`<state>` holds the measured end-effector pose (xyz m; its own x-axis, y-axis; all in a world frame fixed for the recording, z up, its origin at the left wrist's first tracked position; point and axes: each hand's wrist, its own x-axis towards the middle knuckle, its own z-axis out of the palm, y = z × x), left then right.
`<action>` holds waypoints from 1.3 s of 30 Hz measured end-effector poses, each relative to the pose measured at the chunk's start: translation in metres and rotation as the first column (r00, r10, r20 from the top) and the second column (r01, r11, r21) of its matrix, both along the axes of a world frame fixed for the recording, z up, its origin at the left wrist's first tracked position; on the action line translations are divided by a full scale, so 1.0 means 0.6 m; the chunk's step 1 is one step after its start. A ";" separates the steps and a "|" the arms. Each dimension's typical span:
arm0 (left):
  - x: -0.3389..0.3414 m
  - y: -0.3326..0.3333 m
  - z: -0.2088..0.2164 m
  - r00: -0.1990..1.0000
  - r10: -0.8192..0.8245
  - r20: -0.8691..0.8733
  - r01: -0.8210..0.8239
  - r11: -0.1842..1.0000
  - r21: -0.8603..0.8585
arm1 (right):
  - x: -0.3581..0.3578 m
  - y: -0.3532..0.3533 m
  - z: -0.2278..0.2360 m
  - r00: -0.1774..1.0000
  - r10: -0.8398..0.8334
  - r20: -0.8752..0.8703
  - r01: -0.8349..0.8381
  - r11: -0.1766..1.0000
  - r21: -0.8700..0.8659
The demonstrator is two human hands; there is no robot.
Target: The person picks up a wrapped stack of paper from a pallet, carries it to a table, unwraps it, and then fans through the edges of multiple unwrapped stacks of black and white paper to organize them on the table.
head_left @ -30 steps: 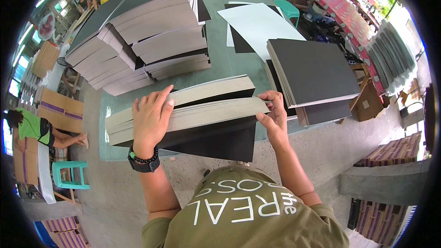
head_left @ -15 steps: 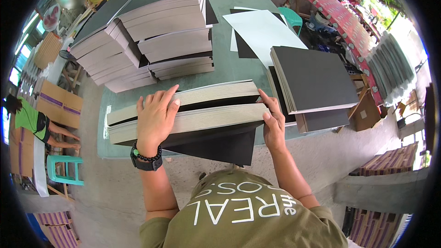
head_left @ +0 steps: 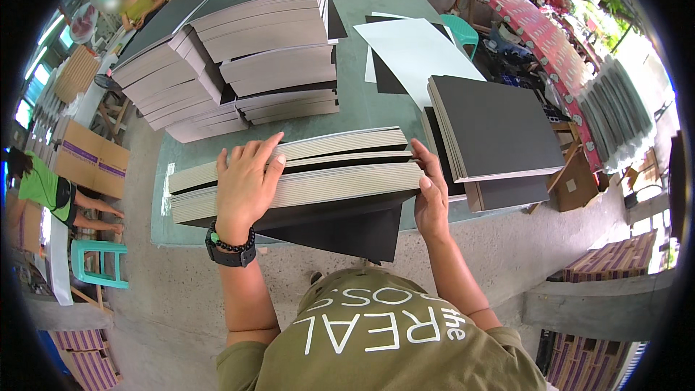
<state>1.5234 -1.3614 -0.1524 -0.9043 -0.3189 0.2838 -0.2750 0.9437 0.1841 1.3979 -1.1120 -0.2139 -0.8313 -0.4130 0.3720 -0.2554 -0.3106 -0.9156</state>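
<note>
In front of me, near the table's front edge, lies a stack of pale-edged boards with black faces, its long edges facing me. Dark gaps split the stack into an upper, a thin middle and a thicker lower bundle. My left hand rests across the left part of these edges, fingers stretched out and thumb apart. At the stack's right end my right hand curls round the corner, thumb on the near side and fingers behind. A black sheet sticks out below the stack, over the table edge.
Tall piles of similar boards stand at the back left of the green table. A smaller black-topped pile sits at right, with white sheets behind it. Teal stools, cartons and other people are around.
A thin middle bundle now shows between the upper and lower parts at the stack's right end, with a second dark gap. Both hands have barely moved.
</note>
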 end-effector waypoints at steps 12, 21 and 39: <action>0.000 0.000 0.001 1.000 -0.003 -0.006 0.003 1.000 0.005 | -0.002 0.009 -0.002 0.998 -0.003 -0.056 0.008 0.997 0.081; -0.010 -0.010 -0.007 0.998 0.052 -0.022 -0.052 0.999 0.004 | 0.003 0.004 0.001 0.997 -0.063 -0.054 0.068 0.992 0.104; -0.012 -0.007 -0.010 0.995 0.054 -0.085 -0.057 0.998 -0.031 | -0.011 0.003 0.014 0.998 0.031 -0.047 -0.022 0.984 0.178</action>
<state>1.5163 -1.3658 -0.1585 -0.8578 -0.3572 0.3696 -0.3122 0.9333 0.1776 1.3915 -1.1104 -0.2054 -0.8014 -0.4981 0.3312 -0.2958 -0.1513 -0.9432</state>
